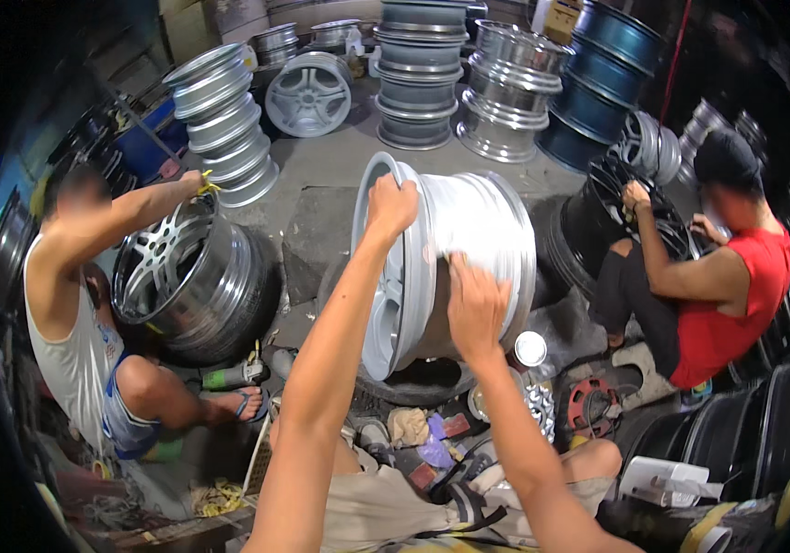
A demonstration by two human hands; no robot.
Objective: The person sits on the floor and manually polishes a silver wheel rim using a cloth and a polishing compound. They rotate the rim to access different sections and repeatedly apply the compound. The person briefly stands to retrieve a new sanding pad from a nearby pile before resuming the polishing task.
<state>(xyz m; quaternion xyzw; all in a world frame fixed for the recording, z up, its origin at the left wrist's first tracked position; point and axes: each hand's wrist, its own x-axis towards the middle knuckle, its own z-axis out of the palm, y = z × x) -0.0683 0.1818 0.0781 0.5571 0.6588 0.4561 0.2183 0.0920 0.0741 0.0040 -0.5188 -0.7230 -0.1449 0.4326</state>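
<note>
A large silver wheel rim [446,221] stands on edge before me, its spoked face turned to the left and its barrel to the right. My left hand [392,205] is closed over the top of its front lip. Against the shiny barrel, my right hand [480,304] has its fingers bent and pressed together. Whatever lies under those fingertips is hidden, and the hand is slightly blurred. Beneath the wheel rim is a dark tyre [427,380]. A white round container [530,348] sits to the right of my right wrist.
Stacked rims [418,83] line the back. At left, a person in a white top [72,323] works at a chrome wheel [197,263]; at right, one in red [727,286] handles a dark rim [598,207]. An angle grinder [236,373] and red reel [591,405] lie on the floor.
</note>
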